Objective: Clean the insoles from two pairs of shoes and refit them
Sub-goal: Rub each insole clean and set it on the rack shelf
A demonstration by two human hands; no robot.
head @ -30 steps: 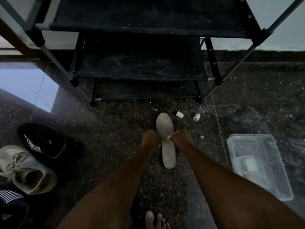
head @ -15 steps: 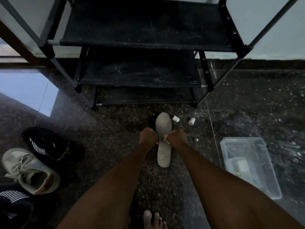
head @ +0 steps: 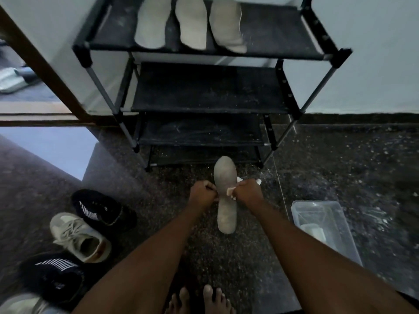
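A grey insole [head: 225,214] lies lengthwise on the dark floor in front of me. My left hand [head: 202,193] pinches its left edge at the waist. My right hand [head: 247,192] is closed on a small white wipe [head: 231,191] pressed against the insole's right edge. Three more grey insoles [head: 191,22] lie side by side on the top shelf of the black shoe rack [head: 210,87]. At the left stand two black sneakers with white stripes [head: 99,209] [head: 54,275] and a beige sneaker [head: 79,236].
A clear plastic tub [head: 326,227] with something white inside stands on the floor to the right. My bare toes [head: 199,300] show at the bottom edge. A wooden door frame [head: 38,62] runs along the left. The rack's lower shelves are bare.
The view has tilted upward, so the rack's top shelf with three insoles now shows. Both hands stay at the insole's waist; the two small white caps by the rack are now hidden behind my right hand.
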